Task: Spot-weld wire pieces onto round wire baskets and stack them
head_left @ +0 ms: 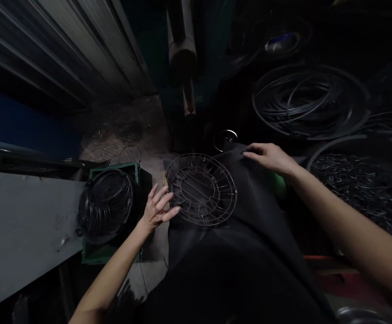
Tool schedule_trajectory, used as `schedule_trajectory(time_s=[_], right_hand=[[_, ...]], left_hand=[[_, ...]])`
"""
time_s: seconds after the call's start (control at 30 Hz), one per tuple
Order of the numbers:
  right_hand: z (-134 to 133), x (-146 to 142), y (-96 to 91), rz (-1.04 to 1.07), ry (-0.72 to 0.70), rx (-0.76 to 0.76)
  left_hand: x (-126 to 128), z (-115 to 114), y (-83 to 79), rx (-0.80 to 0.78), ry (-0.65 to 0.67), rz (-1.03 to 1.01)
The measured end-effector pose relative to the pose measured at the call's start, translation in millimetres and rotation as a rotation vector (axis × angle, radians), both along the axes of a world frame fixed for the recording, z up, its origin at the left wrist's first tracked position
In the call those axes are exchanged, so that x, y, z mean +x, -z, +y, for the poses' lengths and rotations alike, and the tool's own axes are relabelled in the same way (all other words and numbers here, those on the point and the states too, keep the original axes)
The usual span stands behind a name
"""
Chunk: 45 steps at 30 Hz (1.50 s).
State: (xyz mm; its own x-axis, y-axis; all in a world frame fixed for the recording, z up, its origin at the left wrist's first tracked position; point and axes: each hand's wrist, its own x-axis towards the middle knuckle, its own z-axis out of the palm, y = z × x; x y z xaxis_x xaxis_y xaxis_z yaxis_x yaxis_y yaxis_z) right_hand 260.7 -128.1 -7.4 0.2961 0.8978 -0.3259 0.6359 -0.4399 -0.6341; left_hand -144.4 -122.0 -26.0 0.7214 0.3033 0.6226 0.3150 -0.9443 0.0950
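Observation:
A round wire basket (200,189) rests on the dark apron (196,252) over my lap, its concentric rings joined by short cross wires. By its left rim is my left hand (158,207), open with the fingers spread; I cannot tell whether the fingertips touch the wire. A small yellowish piece (165,178) shows just above those fingers. My right hand (268,157) is above the apron over my right knee, its thumb and fingertips drawn together. Whatever lies between them is too dark to make out. Beyond the basket, a shiny metal ring (226,140) catches the light.
At left, a green crate (114,167) carries a bundle of dark wire rings (106,207), beside a grey panel (27,225). A basin of wire hoops (310,101) and another of small metal pieces (354,189) stand at right. A machine column (182,54) rises ahead.

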Motion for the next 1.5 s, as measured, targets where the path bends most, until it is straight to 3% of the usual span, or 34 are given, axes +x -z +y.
schedule_trajectory(time_s=[0.23,0.43,0.67,0.77,0.87,1.0,1.23,1.37,1.5], right_hand=[[5.9,-26.4,12.7,-0.005,-0.224,-0.117],[2.5,-33.7,29.6,0.007,-0.201,-0.191],[13.4,-43.5,27.1,-0.038,-0.213,-0.204],[20.5,-49.7,24.6,-0.06,-0.218,-0.2],[21.3,-49.4,25.4,-0.067,-0.203,-0.179],[12.0,-40.2,28.2,-0.047,-0.173,-0.189],[-4.6,-38.0,32.0,0.216,-0.199,-0.238],[-5.3,-45.0,29.3,0.456,-0.161,-0.222],[2.2,-45.3,9.2,0.564,-0.067,-0.177]], left_hand=[[-13.2,2.2,11.0,0.026,-0.001,-0.077],[-20.8,-2.3,18.3,0.02,0.084,-0.037],[-41.0,-17.9,6.6,-0.312,0.1,0.04],[-38.0,-32.3,-4.2,-0.534,-0.034,-0.065],[-24.4,-43.1,-15.2,-0.763,-0.331,-0.231],[-10.8,-45.2,-26.0,-0.896,-0.598,-0.249],[-6.6,-45.9,-37.1,-1.308,-0.715,-0.325],[-2.2,-41.4,-42.6,-1.435,-0.736,-0.488],[5.3,-20.4,-61.9,-1.455,-0.668,-0.728]])
